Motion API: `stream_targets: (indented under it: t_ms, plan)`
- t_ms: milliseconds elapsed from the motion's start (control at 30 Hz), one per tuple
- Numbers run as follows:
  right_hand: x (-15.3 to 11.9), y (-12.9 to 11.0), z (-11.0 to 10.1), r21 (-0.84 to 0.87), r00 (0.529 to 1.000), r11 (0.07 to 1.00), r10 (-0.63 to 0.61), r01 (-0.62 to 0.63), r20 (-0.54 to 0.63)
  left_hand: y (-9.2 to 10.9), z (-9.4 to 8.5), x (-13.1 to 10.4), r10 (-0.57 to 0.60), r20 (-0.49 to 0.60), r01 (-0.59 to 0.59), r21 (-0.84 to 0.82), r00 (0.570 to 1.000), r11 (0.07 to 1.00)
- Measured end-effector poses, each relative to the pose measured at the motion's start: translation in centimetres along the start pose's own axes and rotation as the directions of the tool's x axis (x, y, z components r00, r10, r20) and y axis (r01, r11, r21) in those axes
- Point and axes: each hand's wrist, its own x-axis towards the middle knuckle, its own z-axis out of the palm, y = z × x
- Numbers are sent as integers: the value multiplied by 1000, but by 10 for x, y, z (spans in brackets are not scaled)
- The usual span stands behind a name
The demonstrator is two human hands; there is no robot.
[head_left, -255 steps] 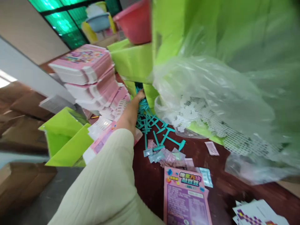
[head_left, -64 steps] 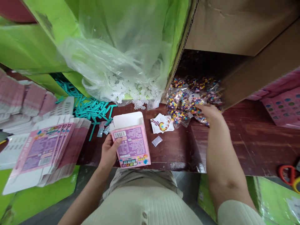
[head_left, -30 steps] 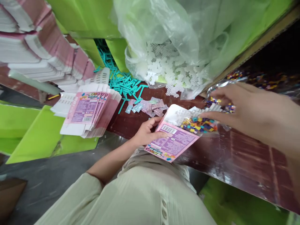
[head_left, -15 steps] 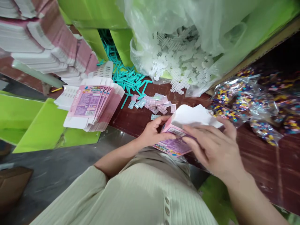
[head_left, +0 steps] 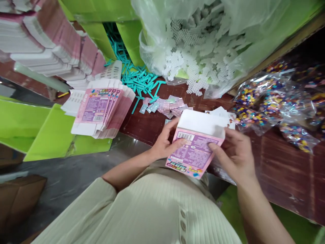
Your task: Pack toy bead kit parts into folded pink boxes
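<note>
A pink and purple printed cardboard box is held upside down near my waist, its white flap standing up at the far end. My left hand grips its left side, thumb on the printed face near the barcode. At the right edge my right hand pinches the box, thumb on the print and fingers behind. Just beyond the box lie small pink and blue sachets and printed white sheets, partly hidden by the flap.
Flat pink boxes are stacked at left, with taller stacks behind. Teal T-shaped sticks spill from a green carton. White pegboards fill a plastic bag. Bags of colourful beads lie at right on the dark red table.
The box has turned so its printed face shows more fully and its flap stands up. My right hand has moved from across the opening to the box's right edge.
</note>
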Motion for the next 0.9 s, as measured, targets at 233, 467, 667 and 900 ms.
stream_targets:
  t_ms: [233,467,667,900]
  plan:
    - [-39,36,11,-19,985,995,99,-97,142,-2,-23,-7,-230,165,214,106,959,971]
    - [-28,23,11,74,986,995,59,-72,158,-2,-23,1,-297,141,297,20,945,955]
    - [-8,4,20,171,949,934,307,-315,72,15,-19,17,-426,164,423,54,890,904]
    - [-13,7,15,173,926,912,349,-371,145,14,-26,14,-354,249,358,33,901,933]
